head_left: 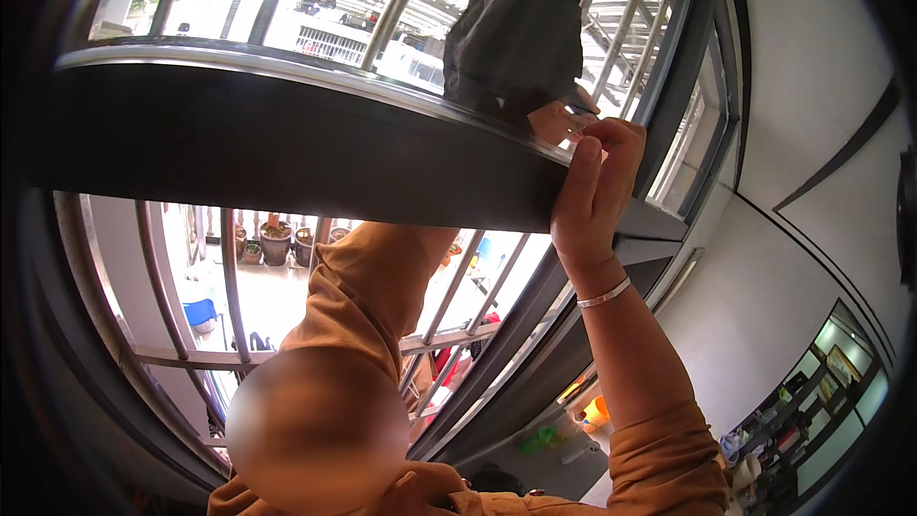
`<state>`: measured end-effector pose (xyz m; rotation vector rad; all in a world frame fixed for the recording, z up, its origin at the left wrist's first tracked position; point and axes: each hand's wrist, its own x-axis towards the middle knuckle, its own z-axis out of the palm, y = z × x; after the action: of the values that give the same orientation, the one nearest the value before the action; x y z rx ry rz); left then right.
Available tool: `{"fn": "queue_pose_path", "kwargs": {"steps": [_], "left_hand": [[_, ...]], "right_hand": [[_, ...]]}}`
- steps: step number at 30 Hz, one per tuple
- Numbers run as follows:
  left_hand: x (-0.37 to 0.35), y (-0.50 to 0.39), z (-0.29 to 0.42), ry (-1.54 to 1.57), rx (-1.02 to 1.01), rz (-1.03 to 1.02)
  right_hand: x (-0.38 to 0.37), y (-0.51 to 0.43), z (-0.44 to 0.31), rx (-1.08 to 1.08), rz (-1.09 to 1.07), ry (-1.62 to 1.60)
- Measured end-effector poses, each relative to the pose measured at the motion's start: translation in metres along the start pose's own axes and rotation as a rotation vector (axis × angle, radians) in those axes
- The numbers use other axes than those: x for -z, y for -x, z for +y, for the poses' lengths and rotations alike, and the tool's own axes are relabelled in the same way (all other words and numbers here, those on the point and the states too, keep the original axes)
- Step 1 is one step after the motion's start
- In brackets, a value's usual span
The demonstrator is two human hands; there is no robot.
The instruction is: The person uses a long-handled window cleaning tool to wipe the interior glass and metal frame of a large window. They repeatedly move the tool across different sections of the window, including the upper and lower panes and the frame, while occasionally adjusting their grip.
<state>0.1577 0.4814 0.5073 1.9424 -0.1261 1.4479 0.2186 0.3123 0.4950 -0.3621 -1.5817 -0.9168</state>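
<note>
A dark cloth (516, 43) is bunched up behind the window glass, above the wide dark crossbar (301, 147) of the window frame. My left arm (365, 287), in a rolled tan sleeve, reaches behind that bar towards the cloth. The cloth and the bar hide most of my left hand. Skin-coloured fingers (551, 122) show in the glass by the cloth's lower edge; whether they are my left hand or a reflection is unclear. My right hand (602, 186) lies against the bar's right end, thumb up and fingers bent at the glass. I cannot tell whether it pinches something.
Metal security bars (229, 279) stand outside the window. Beyond them are potted plants (276, 240) and a blue chair (200, 312). A white wall (809, 50) rises at the right, with a cluttered shelf (781, 430) lower down. An orange container (594, 413) sits below my right forearm.
</note>
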Motion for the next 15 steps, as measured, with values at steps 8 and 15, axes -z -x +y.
{"fn": "queue_pose_path", "kwargs": {"steps": [8, 15], "left_hand": [[0.011, 0.004, 0.051, 0.047, -0.133, -0.035], [0.026, 0.029, 0.089, 0.002, -0.05, 0.054]], "right_hand": [[-0.002, 0.004, 0.003, 0.008, -0.042, 0.096], [-0.003, 0.005, -0.002, -0.038, -0.084, 0.144]]}}
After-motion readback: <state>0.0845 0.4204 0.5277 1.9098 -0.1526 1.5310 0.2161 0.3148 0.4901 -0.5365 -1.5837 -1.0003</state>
